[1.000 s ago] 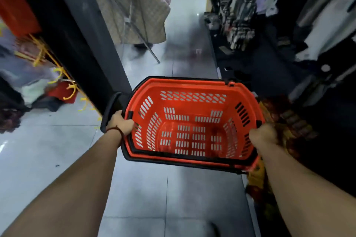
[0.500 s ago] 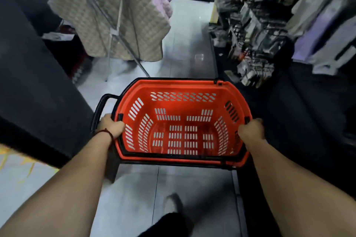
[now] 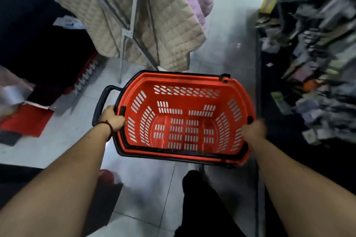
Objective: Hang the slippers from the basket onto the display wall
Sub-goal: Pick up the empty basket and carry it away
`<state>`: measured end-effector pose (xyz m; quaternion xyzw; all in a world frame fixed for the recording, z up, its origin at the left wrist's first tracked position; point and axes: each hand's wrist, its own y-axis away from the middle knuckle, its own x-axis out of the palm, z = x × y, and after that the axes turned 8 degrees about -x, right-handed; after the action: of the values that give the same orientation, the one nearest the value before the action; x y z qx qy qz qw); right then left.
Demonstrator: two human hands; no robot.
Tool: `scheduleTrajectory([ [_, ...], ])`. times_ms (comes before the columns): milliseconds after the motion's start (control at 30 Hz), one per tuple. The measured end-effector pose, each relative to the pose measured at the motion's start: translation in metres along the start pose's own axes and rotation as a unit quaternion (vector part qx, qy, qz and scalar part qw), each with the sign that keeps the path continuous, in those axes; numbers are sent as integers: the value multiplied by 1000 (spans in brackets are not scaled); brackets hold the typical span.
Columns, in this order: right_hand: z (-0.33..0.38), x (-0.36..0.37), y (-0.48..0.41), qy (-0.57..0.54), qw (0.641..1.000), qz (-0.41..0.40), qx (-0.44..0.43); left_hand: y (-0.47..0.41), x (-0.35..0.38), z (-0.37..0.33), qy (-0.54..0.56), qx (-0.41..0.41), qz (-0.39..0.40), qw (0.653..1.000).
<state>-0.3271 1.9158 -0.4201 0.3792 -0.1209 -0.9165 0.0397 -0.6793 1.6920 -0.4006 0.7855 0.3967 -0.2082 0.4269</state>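
Note:
I carry a red plastic basket [image 3: 185, 102] with slotted walls and black handles, held level in front of me above the tiled floor. Nothing lies inside it; its slotted bottom shows bare. My left hand [image 3: 112, 118] grips the basket's left rim beside the black side handle [image 3: 100, 104]. My right hand [image 3: 253, 130] grips the right rim. No slippers show in the basket. On the right, a blurred display wall [image 3: 316, 67] holds many hanging goods.
A metal clothes rack with a beige quilted coat [image 3: 134, 15] and a pink one [image 3: 196, 0] stands just ahead. Dark shelving [image 3: 34, 48] and a red mat [image 3: 27, 119] are on the left. My dark trouser leg [image 3: 200, 202] shows below the basket.
I have walked forward along the aisle with the basket; the coat rack is much closer and the dark shelf has slid left. Both hands keep their hold on the rim.

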Motion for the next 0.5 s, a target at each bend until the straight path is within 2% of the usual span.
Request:
scheduleTrajectory([
  [100, 22, 69, -90, 10, 998, 57, 19, -90, 25, -29, -8, -39, -3, 999],
  [267, 33, 193, -219, 69, 990, 101, 64, -244, 77, -47, -49, -93, 21, 994],
  [367, 12, 279, -282, 116, 982, 128, 82, -338, 119, -35, -66, -111, 25, 991],
  [500, -14, 374, -340, 138, 978, 147, 55, -441, 169, 5, -59, -140, 27, 988],
])
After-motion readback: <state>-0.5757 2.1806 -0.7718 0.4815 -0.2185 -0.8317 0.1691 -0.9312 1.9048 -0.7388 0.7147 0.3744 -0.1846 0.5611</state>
